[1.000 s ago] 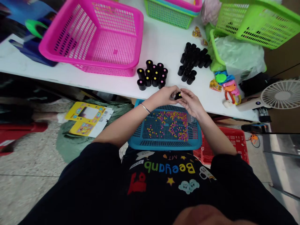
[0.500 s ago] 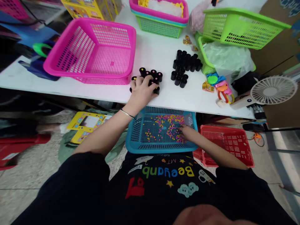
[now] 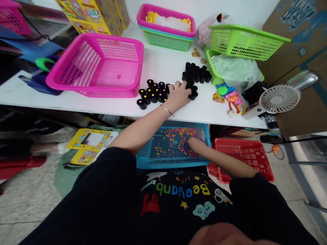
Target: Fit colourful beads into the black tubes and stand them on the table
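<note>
My left hand [image 3: 179, 96] reaches over the table with its fingers spread and bent down onto small black cylinders. To its left stands a group of black cylinders [image 3: 154, 98] with pink or yellow dots on their tops. Beyond its fingertips is another cluster of plain black cylinders [image 3: 195, 74]; some pieces under the fingers are hidden. Below the table edge, my right hand [image 3: 191, 142] dips into a blue basket [image 3: 146, 164] among small pink and yellow pieces [image 3: 176, 137]. Its fingertips are hidden there, so their grip does not show.
A large pink basket [image 3: 93, 92] stands on the left of the table. Stacked baskets [image 3: 168, 43] are at the back, and green baskets [image 3: 245, 42] at the right. A handheld fan [image 3: 277, 99] lies at the right edge. A red crate [image 3: 242, 160] sits below.
My left hand has moved right, off the dotted cylinders and onto the plain ones. The dotted group now shows fully. My right hand stays in the blue basket, its fingers now less visible.
</note>
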`<state>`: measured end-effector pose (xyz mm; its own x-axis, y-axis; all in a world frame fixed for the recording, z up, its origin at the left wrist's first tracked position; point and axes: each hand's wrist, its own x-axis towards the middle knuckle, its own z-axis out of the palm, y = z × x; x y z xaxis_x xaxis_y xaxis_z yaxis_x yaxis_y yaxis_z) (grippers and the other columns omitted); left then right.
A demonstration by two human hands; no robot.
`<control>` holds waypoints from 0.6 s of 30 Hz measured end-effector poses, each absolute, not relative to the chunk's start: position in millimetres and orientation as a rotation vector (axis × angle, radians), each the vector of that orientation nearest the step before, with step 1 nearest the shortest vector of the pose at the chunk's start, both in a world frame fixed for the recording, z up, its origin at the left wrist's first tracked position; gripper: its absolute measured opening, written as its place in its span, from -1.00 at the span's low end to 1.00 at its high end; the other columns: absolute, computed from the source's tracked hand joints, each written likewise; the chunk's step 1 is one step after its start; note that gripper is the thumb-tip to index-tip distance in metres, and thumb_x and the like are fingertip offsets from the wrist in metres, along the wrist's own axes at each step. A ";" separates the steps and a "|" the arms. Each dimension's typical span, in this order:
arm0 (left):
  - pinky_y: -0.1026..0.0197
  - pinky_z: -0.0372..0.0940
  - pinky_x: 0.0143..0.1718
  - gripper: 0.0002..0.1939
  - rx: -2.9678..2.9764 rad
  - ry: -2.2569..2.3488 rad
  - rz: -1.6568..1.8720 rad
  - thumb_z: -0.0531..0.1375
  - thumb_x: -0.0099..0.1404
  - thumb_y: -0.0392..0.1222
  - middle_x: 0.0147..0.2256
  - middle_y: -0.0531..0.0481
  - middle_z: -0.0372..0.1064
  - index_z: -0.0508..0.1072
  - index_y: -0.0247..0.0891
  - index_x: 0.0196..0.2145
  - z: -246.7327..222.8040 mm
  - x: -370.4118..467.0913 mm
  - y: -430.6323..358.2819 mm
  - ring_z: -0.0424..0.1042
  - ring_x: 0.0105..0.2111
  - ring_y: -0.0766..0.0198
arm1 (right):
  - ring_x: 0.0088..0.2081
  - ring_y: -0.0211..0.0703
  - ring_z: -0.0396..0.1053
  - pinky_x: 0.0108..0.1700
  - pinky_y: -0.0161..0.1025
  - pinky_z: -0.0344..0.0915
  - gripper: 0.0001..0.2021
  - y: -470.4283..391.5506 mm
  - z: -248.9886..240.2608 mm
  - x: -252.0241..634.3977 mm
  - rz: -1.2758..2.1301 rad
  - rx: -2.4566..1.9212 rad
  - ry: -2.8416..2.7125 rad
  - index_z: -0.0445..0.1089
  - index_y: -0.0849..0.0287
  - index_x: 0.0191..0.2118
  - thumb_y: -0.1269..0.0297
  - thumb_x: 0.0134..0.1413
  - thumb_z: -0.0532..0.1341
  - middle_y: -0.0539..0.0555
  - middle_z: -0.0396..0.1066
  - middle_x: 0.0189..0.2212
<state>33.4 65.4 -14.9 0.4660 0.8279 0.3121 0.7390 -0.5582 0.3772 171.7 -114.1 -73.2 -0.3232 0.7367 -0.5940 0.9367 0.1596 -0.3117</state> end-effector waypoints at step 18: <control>0.04 0.45 -0.10 -0.33 2.586 1.129 0.386 0.33 0.17 -0.44 -0.06 -0.23 0.52 0.49 -0.26 0.25 -28.1 24.4 83.5 0.56 -0.14 0.00 | -0.01 0.06 0.62 -0.03 -0.30 0.43 -0.74 -100.2 -75.6 167.0 -0.849 1.445 2.057 0.65 0.38 -0.03 0.50 0.33 0.21 0.39 0.64 -0.02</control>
